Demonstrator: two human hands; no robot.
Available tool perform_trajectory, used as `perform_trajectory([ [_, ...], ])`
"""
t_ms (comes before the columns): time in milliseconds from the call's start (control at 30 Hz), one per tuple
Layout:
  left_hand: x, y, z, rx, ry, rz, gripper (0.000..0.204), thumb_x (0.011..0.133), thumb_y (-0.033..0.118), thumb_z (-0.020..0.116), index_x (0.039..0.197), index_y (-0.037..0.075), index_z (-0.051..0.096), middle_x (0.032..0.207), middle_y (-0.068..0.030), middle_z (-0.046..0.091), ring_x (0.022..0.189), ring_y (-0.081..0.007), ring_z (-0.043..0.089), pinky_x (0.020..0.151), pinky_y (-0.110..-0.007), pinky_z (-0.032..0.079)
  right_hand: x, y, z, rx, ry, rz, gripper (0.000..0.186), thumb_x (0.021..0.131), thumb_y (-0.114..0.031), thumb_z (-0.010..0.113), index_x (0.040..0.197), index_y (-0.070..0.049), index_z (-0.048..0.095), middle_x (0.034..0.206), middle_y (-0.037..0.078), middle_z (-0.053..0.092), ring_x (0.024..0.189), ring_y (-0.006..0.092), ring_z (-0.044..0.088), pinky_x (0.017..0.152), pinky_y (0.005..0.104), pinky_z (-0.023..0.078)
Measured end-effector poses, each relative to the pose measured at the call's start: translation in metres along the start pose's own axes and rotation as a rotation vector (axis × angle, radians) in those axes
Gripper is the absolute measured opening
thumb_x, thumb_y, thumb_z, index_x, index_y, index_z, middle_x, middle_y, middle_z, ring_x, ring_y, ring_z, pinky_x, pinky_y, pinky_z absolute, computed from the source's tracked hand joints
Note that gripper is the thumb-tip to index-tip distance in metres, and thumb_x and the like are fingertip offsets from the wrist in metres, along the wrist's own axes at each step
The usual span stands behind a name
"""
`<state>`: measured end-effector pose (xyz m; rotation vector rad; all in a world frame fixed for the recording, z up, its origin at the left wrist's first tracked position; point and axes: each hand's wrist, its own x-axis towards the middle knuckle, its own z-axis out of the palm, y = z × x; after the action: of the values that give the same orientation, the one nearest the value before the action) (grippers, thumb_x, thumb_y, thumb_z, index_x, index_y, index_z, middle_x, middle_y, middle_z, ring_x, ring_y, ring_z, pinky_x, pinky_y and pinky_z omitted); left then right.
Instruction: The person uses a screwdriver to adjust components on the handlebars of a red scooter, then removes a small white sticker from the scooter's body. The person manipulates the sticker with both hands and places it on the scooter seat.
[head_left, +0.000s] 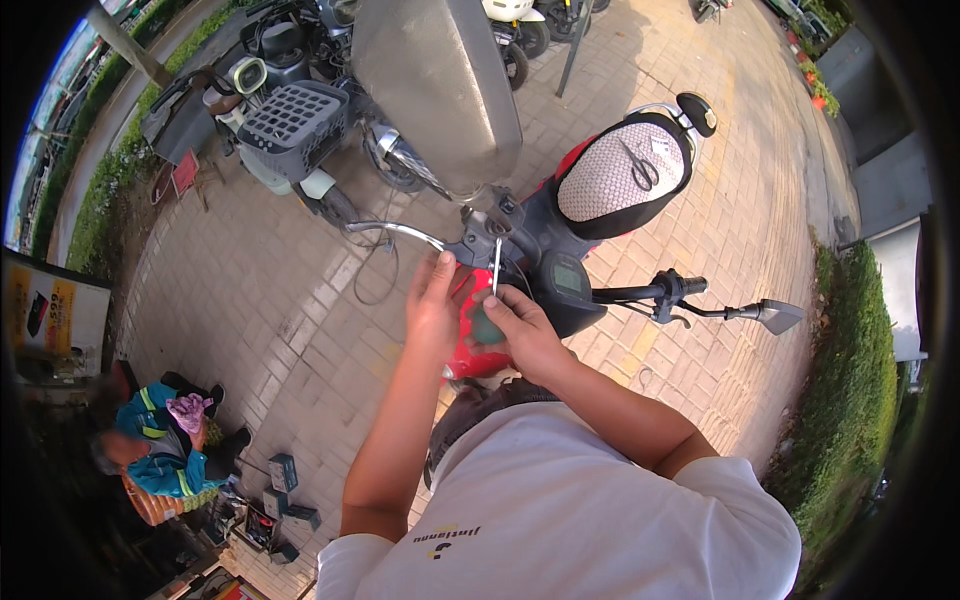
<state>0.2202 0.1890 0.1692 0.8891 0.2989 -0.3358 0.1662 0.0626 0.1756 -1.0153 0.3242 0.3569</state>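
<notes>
My right hand [518,325] pinches a thin silver metal tool [497,268] whose far end reaches up to the handlebar fittings [487,222] of a red scooter. My left hand [436,298] is beside it, fingers stretched toward the base of a silver lever [400,231]; whether they touch it I cannot tell. Above the fittings rises a big dusty grey panel [440,85], shaped like a mirror back. Beneath my hands are the scooter's red front body [474,362] and a blurred green round thing [488,327]. A dark display unit [568,278] sits to the right.
Scissors [638,166] lie on the scooter's patterned seat [600,190]. A mirror [780,316] sticks out at right. Another scooter with a grey basket [292,128] stands at upper left. At lower left, a seated person [165,440] holds a purple cloth, near several dark boxes [283,473].
</notes>
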Motion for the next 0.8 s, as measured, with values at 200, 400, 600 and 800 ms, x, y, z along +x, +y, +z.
perform_trajectory([
  [200,-0.064,-0.024,-0.038,0.700,0.061,0.258,0.052,0.090,0.018,0.067,0.132,-0.004,0.044,0.118,-0.0140,0.055,0.108,-0.0239,0.058,0.092,-0.036,0.048,0.007,0.011,0.002,0.145,-0.026,-0.029,0.028,0.100,-0.026,0.051,0.116,-0.003,0.054,0.104,0.008,0.060,0.093,0.0198,0.064,0.079,0.0345,0.057],
  [400,-0.073,-0.032,-0.017,1.155,0.090,0.586,0.064,0.073,0.003,0.078,0.130,0.001,0.049,0.117,-0.0149,0.054,0.094,-0.0230,0.064,0.082,-0.034,0.054,0.015,0.020,-0.001,0.176,-0.063,-0.100,0.024,0.101,-0.024,0.051,0.114,-0.004,0.055,0.103,0.006,0.060,0.092,0.0158,0.063,0.076,0.0300,0.056],
  [600,-0.064,-0.042,-0.019,1.251,0.130,0.671,0.060,0.072,0.001,0.078,0.126,0.004,0.052,0.114,-0.0144,0.057,0.089,-0.0228,0.065,0.077,-0.033,0.055,0.018,0.020,-0.007,0.134,-0.058,-0.110,0.023,0.101,-0.024,0.052,0.112,-0.005,0.056,0.101,0.004,0.060,0.089,0.0116,0.061,0.071,0.0250,0.053],
  [800,-0.064,-0.042,-0.014,1.265,0.145,0.714,0.057,0.072,0.000,0.079,0.123,0.003,0.054,0.111,-0.0142,0.059,0.088,-0.0226,0.065,0.075,-0.033,0.055,0.022,0.025,-0.012,0.137,-0.087,-0.117,0.024,0.100,-0.026,0.052,0.112,-0.005,0.056,0.098,0.003,0.060,0.085,0.0103,0.061,0.063,0.0212,0.051],
])
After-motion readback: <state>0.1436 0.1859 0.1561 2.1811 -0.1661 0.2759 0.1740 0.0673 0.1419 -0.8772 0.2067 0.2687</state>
